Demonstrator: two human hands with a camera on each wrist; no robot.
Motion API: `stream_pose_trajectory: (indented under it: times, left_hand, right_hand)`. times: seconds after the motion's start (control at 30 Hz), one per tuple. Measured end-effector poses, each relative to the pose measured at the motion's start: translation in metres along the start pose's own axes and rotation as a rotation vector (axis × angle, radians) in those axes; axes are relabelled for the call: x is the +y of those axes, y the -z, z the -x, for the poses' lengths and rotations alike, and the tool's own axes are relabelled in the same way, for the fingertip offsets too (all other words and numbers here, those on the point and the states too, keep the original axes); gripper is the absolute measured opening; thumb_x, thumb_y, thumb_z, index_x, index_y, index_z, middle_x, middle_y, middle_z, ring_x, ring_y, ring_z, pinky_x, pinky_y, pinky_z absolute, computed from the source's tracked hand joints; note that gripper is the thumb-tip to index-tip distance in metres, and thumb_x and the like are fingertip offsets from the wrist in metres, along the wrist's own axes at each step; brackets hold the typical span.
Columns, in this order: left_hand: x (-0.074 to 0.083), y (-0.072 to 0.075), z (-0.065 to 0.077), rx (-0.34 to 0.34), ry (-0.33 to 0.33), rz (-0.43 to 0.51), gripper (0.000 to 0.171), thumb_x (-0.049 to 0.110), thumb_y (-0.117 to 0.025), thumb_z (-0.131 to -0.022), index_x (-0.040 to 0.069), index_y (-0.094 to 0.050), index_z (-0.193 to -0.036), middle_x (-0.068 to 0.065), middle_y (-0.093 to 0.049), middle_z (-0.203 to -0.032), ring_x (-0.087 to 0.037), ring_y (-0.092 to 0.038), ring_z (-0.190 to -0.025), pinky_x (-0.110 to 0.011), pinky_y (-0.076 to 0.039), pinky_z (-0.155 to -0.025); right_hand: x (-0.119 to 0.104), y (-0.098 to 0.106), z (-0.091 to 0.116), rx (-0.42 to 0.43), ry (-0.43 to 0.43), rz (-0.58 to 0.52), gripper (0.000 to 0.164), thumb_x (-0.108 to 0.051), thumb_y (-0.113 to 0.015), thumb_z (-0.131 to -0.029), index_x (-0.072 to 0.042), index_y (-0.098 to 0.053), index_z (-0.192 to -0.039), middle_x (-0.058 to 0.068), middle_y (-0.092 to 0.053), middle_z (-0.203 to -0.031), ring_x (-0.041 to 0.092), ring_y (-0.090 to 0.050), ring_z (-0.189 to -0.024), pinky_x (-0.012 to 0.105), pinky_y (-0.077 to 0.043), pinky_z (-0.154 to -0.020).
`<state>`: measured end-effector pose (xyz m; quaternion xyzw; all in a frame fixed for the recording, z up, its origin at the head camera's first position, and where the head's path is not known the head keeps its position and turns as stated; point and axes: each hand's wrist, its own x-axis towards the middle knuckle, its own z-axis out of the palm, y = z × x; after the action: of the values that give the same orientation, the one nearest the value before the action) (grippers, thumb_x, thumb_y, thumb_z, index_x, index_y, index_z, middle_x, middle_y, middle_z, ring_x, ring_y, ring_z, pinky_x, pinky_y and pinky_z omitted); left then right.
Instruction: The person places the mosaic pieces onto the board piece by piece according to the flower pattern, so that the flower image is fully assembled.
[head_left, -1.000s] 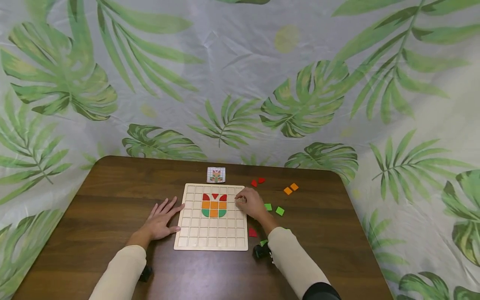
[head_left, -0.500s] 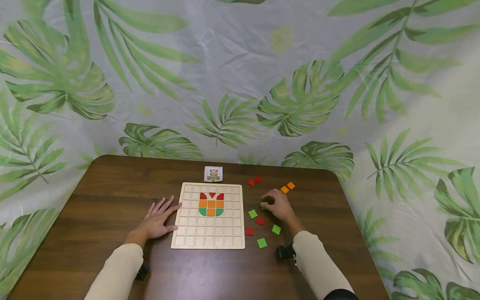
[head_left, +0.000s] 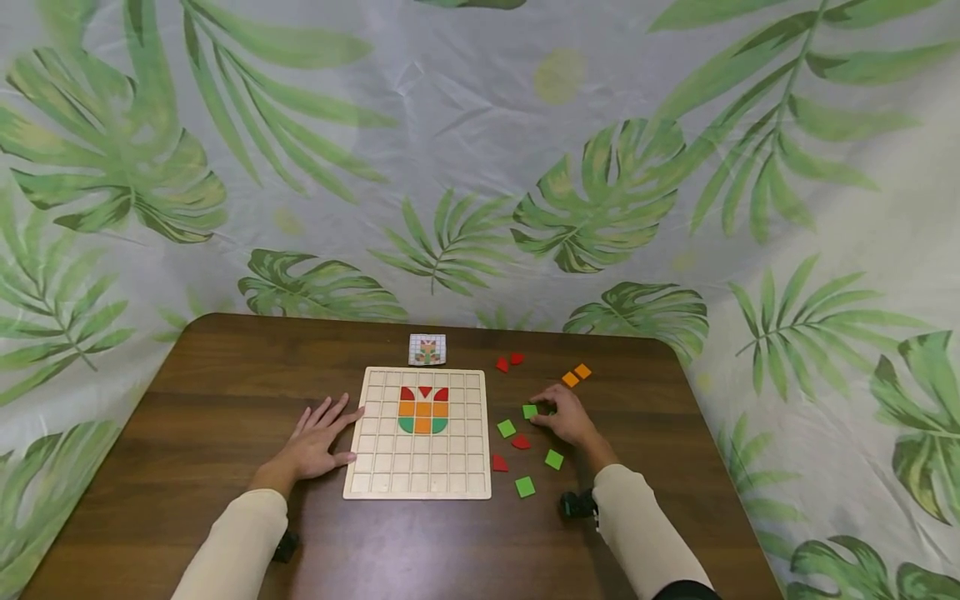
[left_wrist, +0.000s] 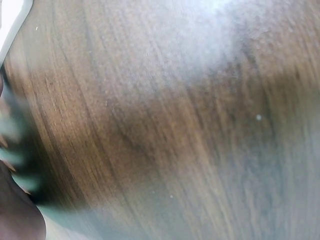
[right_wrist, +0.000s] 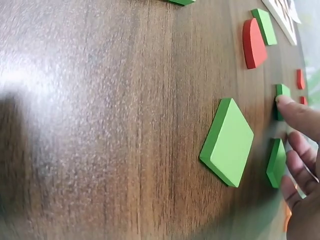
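Observation:
My left hand [head_left: 315,442] lies spread on the table, thumb and a fingertip at the left edge of the wooden grid board [head_left: 416,462]. In the left wrist view only a dark bit of the hand [left_wrist: 20,217] and the board's pale corner [left_wrist: 11,22] show. To the right of the board, my right hand [head_left: 566,417] has thumb and index finger about a green square tile [head_left: 530,412], pinching its edges. The thumb meets that tile [right_wrist: 281,107] in the right wrist view, and another green tile [right_wrist: 276,164] lies beneath the fingers.
On the board, red, orange and green pieces form a tulip shape [head_left: 423,409]. A pattern card [head_left: 427,350] lies behind it. Loose green tiles [head_left: 525,487], red pieces [head_left: 500,463] and orange squares [head_left: 577,375] are scattered on the right. A leaf-patterned cloth [head_left: 465,208] hangs behind the table.
My right hand has moved from the board's right edge rightward to the green tiles, fingers now around one, which has shifted slightly from the other. The left hand stays put.

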<state>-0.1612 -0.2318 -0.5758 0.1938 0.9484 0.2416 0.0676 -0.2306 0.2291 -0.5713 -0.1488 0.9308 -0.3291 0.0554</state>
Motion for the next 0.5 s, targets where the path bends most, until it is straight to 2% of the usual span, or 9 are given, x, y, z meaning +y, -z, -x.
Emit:
stream_pose_trajectory:
  times: [0.2,0.4,0.5]
  left_hand:
    - [-0.0011,-0.0029,0.0004,0.032,-0.029,0.037,0.071,0.038,-0.070,-0.084,0.012,-0.044,-0.144,-0.025,-0.026,-0.153,-0.052,-0.019,-0.138,-0.069,-0.008,-0.107]
    - [-0.0029,-0.0044,0.0003,0.024,-0.032,0.037,0.071,0.041,-0.067,-0.085,0.013,-0.042,-0.145,-0.024,-0.025,-0.153,-0.052,-0.017,-0.138,-0.068,-0.007,-0.107]
    - [-0.0016,-0.0025,0.0005,0.026,-0.027,0.040,0.071,0.038,-0.069,-0.084,0.012,-0.043,-0.144,-0.025,-0.025,-0.153,-0.052,-0.017,-0.138,-0.069,-0.007,-0.107]
  right_hand:
    - [-0.0004,-0.0019,-0.0008,0.009,-0.010,-0.011,0.025,-0.010,-0.077,-0.082,-0.003,-0.072,-0.105,0.011,-0.057,-0.104,0.029,-0.053,-0.095,0.047,-0.044,-0.087]
    - [-0.0015,-0.0035,-0.0027,0.027,-0.020,-0.015,0.022,-0.009,-0.078,-0.080,-0.003,-0.072,-0.101,0.009,-0.059,-0.102,0.028,-0.055,-0.094,0.046,-0.045,-0.087]
    - [-0.0026,-0.0040,-0.0034,0.043,-0.013,-0.023,0.022,-0.008,-0.079,-0.078,-0.004,-0.072,-0.098,0.008,-0.062,-0.098,0.025,-0.057,-0.090,0.044,-0.048,-0.083]
